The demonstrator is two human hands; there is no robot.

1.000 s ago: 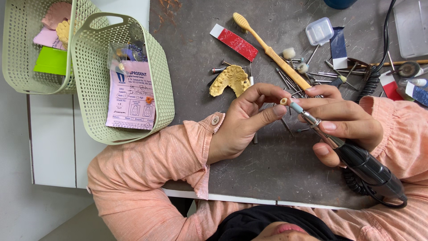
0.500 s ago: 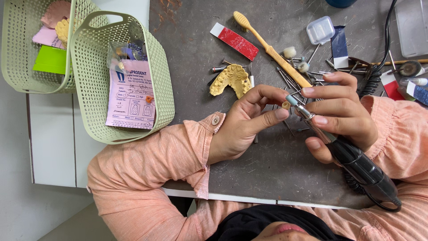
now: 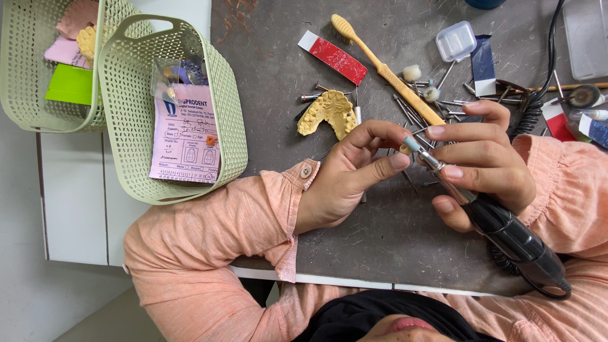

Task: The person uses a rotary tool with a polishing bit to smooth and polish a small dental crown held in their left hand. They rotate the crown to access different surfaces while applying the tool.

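Head view shows a tiny pale piece (image 3: 404, 149) pinched between the thumb and fingertips of the left hand (image 3: 345, 174), just right of centre in the frame, above the grey bench (image 3: 380, 240). The right hand (image 3: 484, 161) grips a black rotary handpiece (image 3: 500, 225) like a pen, fingers pressed together round its metal neck, and its small pale-blue tip (image 3: 411, 143) touches the piece. This looks like the grinding or polishing step, well in hand: tool and piece are already in contact. The next move seems to call for a steady pinch, light pressure, and a slight turn of the piece so a fresh face meets the tip; a slip could nick the thumb close beside it. Just above the left hand lies a yellow dental cast (image 3: 329, 113), and beyond it a red-and-white strip (image 3: 332, 56) and a yellow toothbrush (image 3: 386, 73) among loose burs (image 3: 443, 104). At upper left stand two green baskets (image 3: 228, 136), the nearer holding a pink slip (image 3: 187, 136).
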